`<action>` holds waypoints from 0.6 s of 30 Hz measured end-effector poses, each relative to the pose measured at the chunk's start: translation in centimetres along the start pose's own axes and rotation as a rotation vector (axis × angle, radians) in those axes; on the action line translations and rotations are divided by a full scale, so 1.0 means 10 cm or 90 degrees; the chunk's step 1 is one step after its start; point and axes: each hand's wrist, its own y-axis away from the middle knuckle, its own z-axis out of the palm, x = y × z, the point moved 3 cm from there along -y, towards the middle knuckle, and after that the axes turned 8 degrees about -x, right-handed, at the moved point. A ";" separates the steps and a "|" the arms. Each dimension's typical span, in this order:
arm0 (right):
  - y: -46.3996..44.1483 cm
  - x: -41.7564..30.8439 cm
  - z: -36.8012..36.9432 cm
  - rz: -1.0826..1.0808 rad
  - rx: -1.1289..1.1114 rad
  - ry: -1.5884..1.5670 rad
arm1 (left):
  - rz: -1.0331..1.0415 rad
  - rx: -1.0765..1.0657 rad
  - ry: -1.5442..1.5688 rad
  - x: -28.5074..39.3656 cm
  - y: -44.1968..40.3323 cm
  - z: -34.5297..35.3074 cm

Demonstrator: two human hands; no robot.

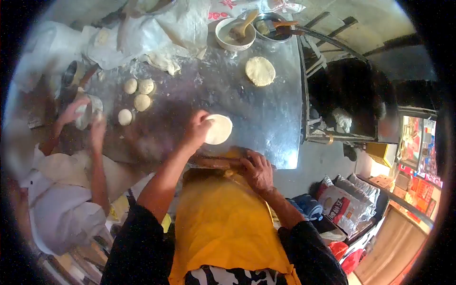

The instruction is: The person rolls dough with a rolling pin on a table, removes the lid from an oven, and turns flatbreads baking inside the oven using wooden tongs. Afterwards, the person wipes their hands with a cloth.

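My left hand (198,129) pinches the left edge of a flat, round dough disc (219,129) over the metal table (190,90). At the table's front edge, my right hand (259,171) is wrapped over the right end of a wooden rolling pin (216,162), which lies crosswise in front of the yellow apron. Further back on the right lies another round flat dough (260,71). To the left, several dough balls (142,102) sit grouped on the floury surface.
At the left a co-worker (66,199) holds a round object (89,113) in both hands. A white bowl (235,34) with a brush and a metal bowl (273,27) stand at the back. Plastic sheeting (156,33) covers the back left. Bags (342,202) lie on the right.
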 end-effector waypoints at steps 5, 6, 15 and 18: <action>-0.46 0.14 0.00 0.029 -0.123 -0.016 | 0.046 0.154 -0.087 -0.18 0.05 -0.33; -0.61 0.09 -0.04 0.030 -0.130 -0.020 | 0.076 0.152 -0.106 -0.16 0.01 -0.36; -0.54 -0.14 0.18 -0.030 -0.041 0.076 | 0.005 -0.032 -0.519 0.41 0.73 -0.32; -0.67 0.06 0.06 -0.021 -0.064 -0.004 | -0.102 0.040 -0.262 0.06 0.41 -0.29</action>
